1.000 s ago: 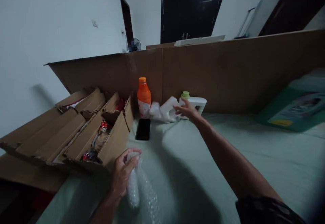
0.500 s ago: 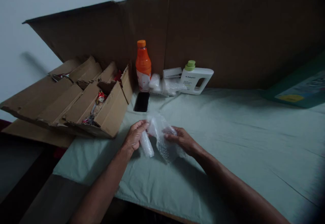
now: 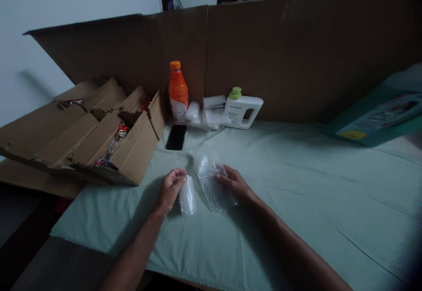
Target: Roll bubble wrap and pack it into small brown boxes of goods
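My left hand (image 3: pixel 172 189) pinches the top end of a small bubble-wrapped roll (image 3: pixel 187 198), whose lower end points toward me. What is inside that roll, if anything, I cannot make out. To its right, my right hand (image 3: pixel 234 183) grips a loose sheet of clear bubble wrap (image 3: pixel 211 181) by its right side, thumb in front. The sheet hangs over the green cloth (image 3: pixel 280 220), a little apart from the roll.
On the left stands a cardboard box with compartments (image 3: pixel 138 154) holding shiny wrapped items. A black phone (image 3: pixel 176 137), an orange bottle (image 3: pixel 178 91), several bubble-wrapped pieces (image 3: pixel 211 118) and a white jug (image 3: pixel 244 110) line the back. A green container (image 3: pixel 379 110) leans at right, before a cardboard wall (image 3: pixel 280 58).
The bubble wrap sheet and the roll, close together before, are now farther apart. The sheet is spread flatter. The whole view has shifted a little.
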`<state>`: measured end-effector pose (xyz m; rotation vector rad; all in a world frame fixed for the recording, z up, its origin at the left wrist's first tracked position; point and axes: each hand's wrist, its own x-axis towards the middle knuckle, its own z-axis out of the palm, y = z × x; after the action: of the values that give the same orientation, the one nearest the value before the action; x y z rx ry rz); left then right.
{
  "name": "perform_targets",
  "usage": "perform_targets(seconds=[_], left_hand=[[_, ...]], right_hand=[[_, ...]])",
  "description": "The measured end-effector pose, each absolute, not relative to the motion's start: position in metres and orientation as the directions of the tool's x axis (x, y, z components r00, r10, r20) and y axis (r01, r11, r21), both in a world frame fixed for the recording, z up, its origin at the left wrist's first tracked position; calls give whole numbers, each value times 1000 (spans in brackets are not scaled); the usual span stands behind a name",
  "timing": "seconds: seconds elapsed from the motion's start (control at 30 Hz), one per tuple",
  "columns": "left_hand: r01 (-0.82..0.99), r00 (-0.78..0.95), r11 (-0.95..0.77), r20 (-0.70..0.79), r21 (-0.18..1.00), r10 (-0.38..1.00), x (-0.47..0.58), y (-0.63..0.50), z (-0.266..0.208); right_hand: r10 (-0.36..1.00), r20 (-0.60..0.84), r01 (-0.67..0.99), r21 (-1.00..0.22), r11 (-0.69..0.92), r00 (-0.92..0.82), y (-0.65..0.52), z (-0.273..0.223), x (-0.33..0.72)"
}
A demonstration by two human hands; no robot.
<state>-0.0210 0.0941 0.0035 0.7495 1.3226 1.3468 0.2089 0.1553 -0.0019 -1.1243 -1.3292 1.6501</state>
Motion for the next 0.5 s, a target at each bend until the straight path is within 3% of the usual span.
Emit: perform_targets(seconds=[0.17,0.3,0.5], left_hand=[[-149,-97,186,-202,971,975,-20,90,5],[-66,5,193,-193,979,981,-22,98,12],[-317,-36,251,-276,915,960,-17,122,22]], right_hand=[[906,-161,-19,-983,-183,-391,153,-2,209],[837,-209,-104,-948,-299,-505,148,6,213],[714,-247,-103,-907,-408,-655,146,14,220]])
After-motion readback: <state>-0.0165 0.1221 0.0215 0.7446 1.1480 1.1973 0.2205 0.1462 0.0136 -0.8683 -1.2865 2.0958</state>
